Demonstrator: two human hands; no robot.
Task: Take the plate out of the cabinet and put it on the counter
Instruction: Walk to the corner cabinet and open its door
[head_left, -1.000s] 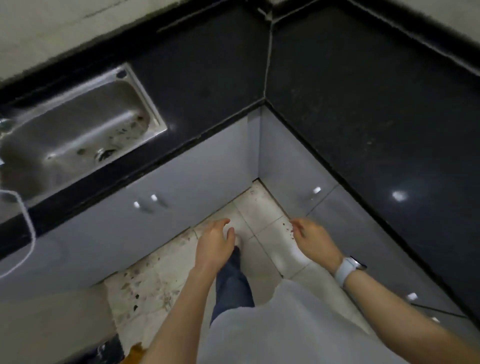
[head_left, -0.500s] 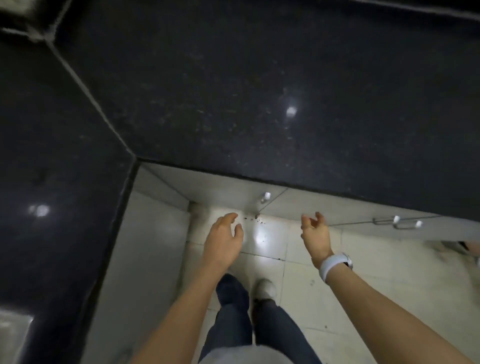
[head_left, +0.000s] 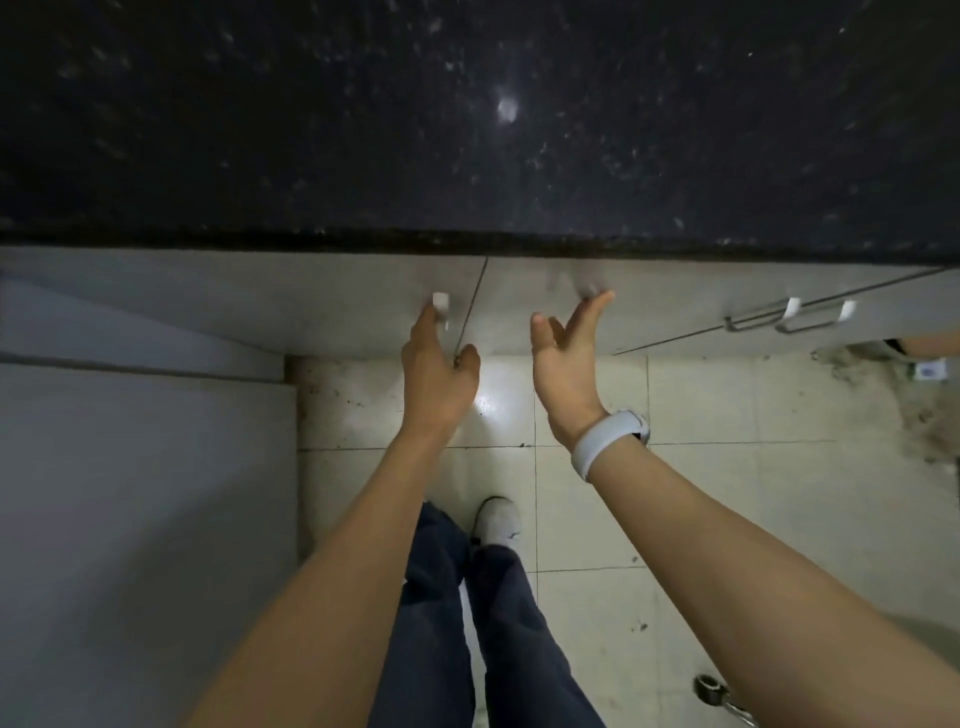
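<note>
The black speckled counter (head_left: 467, 130) fills the upper half of the view. Below it run grey cabinet doors (head_left: 322, 301), all shut, so no plate shows. My left hand (head_left: 439, 364) reaches up to the small metal handle (head_left: 440, 301) on the left door, its fingertips touching it. My right hand (head_left: 566, 358), palm turned up with fingers spread, has its fingertips at the blurred handle (head_left: 587, 288) of the neighbouring door. A white watch (head_left: 610, 436) sits on my right wrist.
Two long bar handles (head_left: 789, 317) stick out from cabinet doors at the right. Another grey cabinet front (head_left: 140, 493) stands along the left side. Pale, stained floor tiles (head_left: 727, 493) lie below, with a metal object (head_left: 717, 693) at the lower right.
The view has swung from the sink corner to face this stretch of counter straight on. Both hands have risen from above the floor to the two door handles.
</note>
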